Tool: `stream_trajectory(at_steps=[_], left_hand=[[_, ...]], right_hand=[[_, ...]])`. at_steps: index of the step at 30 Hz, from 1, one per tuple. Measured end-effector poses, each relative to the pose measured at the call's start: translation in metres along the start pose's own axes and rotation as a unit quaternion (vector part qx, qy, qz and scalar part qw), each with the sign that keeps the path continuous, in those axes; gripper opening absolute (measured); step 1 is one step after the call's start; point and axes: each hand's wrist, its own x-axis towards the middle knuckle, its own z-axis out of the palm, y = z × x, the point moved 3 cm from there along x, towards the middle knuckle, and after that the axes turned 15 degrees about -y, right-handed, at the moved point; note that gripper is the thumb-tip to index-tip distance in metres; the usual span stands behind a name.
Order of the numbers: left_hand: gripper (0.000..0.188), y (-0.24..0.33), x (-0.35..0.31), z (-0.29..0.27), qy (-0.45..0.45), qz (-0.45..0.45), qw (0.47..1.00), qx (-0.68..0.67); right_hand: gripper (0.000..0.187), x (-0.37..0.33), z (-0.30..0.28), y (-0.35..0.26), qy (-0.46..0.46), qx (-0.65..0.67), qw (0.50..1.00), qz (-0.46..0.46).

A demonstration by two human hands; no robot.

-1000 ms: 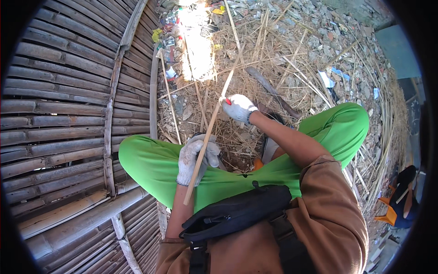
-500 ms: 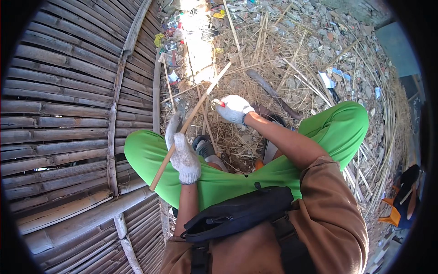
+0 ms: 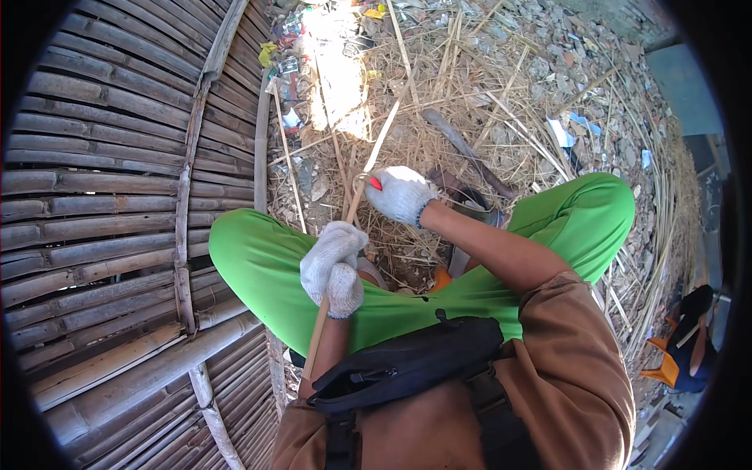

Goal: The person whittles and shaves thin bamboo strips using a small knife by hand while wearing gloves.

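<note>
In the head view, the content of the black bag (image 3: pixel 411 359) is hidden. Ahead of this bag, the left hand (image 3: pixel 333 266) is clenched around a thin strip (image 3: pixel 356 200); farther ahead, the curled right hand (image 3: pixel 401 196) grasps a red object (image 3: pixel 376 183) at the strip.

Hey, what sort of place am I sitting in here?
Probably a rough, partly sunlit outdoor work spot: there's a structure of bamboo slats on your left, straw-like scraps scattered over the ground, and stony rubble farther out.
</note>
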Motion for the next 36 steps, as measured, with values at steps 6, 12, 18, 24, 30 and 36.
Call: stream_trajectory(at_steps=[6, 12, 18, 24, 30, 36], left_hand=[[0.041, 0.011, 0.013, -0.002, -0.146, 0.007, 0.989, 0.016], [0.033, 0.004, 0.010, -0.001, -0.192, 0.013, 0.981, 0.019], [0.033, 0.038, 0.019, -0.006, -0.282, 0.027, 0.959, 0.032], [0.033, 0.015, -0.002, -0.021, -0.118, -0.029, 0.993, 0.008], [0.027, 0.004, 0.001, -0.007, 0.130, -0.010, 0.984, -0.122], [0.027, 0.001, -0.003, -0.012, 0.162, -0.023, 0.973, -0.164]], right_hand=[[0.041, -0.011, -0.015, 0.000, -0.012, -0.091, 0.996, -0.017], [0.040, 0.007, -0.022, 0.016, -0.031, -0.168, 0.985, -0.013], [0.050, 0.039, -0.076, 0.150, 0.076, -0.102, 0.979, 0.157], [0.046, 0.017, -0.076, 0.097, 0.084, -0.058, 0.991, 0.088], [0.043, 0.011, -0.009, 0.013, 0.002, -0.060, 0.998, -0.018], [0.043, 0.011, -0.006, -0.007, -0.015, -0.091, 0.995, -0.036]])
